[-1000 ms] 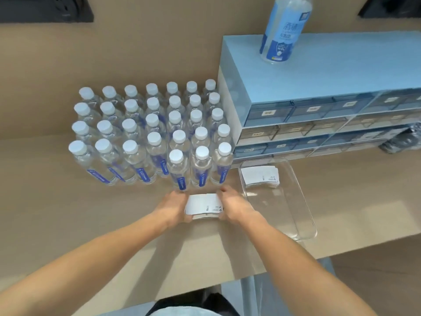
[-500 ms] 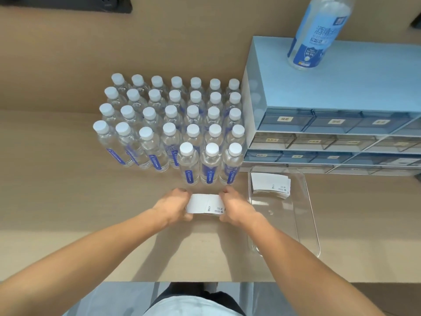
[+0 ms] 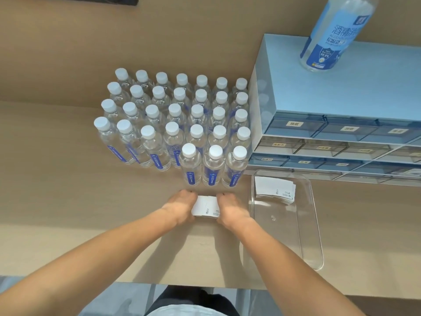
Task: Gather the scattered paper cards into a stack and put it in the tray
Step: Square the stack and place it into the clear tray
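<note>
A small stack of white paper cards [image 3: 206,206] lies on the tan table just in front of the water bottles. My left hand [image 3: 182,207] presses against its left side and my right hand [image 3: 231,209] against its right side, both gripping the stack between them. To the right stands a clear plastic tray [image 3: 315,236]. Another stack of white cards [image 3: 273,189] lies in the tray's far end.
Several rows of white-capped water bottles [image 3: 189,165] stand directly behind the hands. A blue drawer cabinet [image 3: 330,92] sits at the back right, with a large blue-labelled bottle [image 3: 330,35] on top. The table's front edge [image 3: 205,285] runs close to my body.
The hands have squeezed closer together, so the card stack looks narrower. The camera has shifted, putting the bottles and cabinet further right and higher in view.
</note>
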Tool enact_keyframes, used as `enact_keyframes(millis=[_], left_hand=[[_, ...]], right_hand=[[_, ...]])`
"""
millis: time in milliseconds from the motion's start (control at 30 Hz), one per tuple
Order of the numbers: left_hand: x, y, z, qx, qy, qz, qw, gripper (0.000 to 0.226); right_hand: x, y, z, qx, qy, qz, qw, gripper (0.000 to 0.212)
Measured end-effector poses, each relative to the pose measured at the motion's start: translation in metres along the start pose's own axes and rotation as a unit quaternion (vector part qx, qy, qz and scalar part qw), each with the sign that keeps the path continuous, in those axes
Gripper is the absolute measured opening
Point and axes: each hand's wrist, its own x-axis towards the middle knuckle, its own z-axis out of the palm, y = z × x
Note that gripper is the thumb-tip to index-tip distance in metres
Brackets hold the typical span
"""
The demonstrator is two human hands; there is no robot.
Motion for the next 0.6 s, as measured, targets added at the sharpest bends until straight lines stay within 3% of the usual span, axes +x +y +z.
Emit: enact_keyframes(millis=[467,533,600], left_hand=[[0.0020,0.0034,0.0013,0.004,-0.011,0.001,1.000,0.049],[0.0011,0.0034,0.0010,-0.018,-0.013,-0.004,1.000,0.063],[-0.0016,-0.0003,-0.0016,-0.074,-0.022,-0.022,0.997,0.091]], right_hand=[[0.0024,-0.0027,0.0052,-0.003,0.013,-0.001,1.000,0.055],[0.0013,-0.0027,0.0025,0.008,0.005,0.007,1.000,0.065],[-0.0015,-0.0031,-0.0013,0.067,-0.026,0.020,0.997,0.095]])
